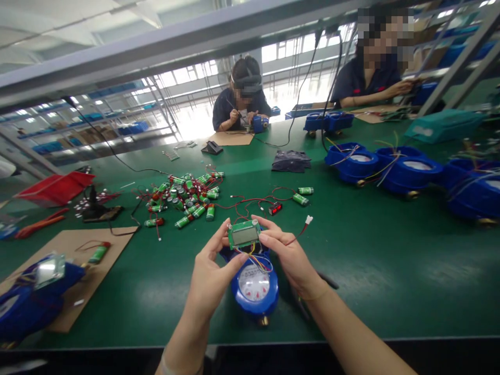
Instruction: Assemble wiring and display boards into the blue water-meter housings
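Lying beyond circuit board (245, 237), gripped by left hand (213, 268) and right hand (288, 255): piled batteries (177, 202) (mostly green), lit display (275, 209).

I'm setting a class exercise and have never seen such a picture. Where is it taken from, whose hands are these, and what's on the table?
There's no robot: a camera on someone's head looks forward and down. That person's left hand and right hand hold a green circuit board at the far end of a blue meter. Coloured wires show at the board's lower edge. On the green table are a pile of green batteries, a display glowing red and, to the right, more blue meters. Two co-workers are across the table.
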The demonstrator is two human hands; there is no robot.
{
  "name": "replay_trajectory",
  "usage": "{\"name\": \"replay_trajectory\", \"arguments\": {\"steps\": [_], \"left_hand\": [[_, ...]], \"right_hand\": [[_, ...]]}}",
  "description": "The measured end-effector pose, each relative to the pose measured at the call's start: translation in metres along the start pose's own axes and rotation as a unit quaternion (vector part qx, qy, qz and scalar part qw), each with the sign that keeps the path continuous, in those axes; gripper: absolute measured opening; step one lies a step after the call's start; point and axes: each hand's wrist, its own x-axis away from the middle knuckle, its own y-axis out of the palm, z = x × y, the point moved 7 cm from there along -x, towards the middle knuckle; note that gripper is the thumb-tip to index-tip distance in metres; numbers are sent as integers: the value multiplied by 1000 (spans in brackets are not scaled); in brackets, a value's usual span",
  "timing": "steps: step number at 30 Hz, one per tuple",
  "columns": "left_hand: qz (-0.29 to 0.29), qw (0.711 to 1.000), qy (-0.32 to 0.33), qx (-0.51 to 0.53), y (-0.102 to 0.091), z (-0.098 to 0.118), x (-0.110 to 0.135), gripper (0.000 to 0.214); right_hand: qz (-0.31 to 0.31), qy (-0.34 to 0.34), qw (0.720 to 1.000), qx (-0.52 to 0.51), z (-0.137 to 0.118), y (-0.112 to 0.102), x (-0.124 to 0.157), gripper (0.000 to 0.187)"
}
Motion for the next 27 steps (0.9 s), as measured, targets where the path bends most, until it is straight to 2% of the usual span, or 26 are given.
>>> {"name": "replay_trajectory", "arguments": {"steps": [11, 20, 27], "left_hand": [[15, 999, 20, 28, 1, 0, 5, 76], [39, 999, 30, 19, 1, 1, 12, 71], [18, 999, 30, 13, 1, 2, 16, 68]], "right_hand": [[-60, -39, 997, -24, -1, 6, 1, 18], [-69, -82, 993, 41, -12, 3, 8, 20], [-74, -97, 989, 79, -17, 3, 9, 24]]}}
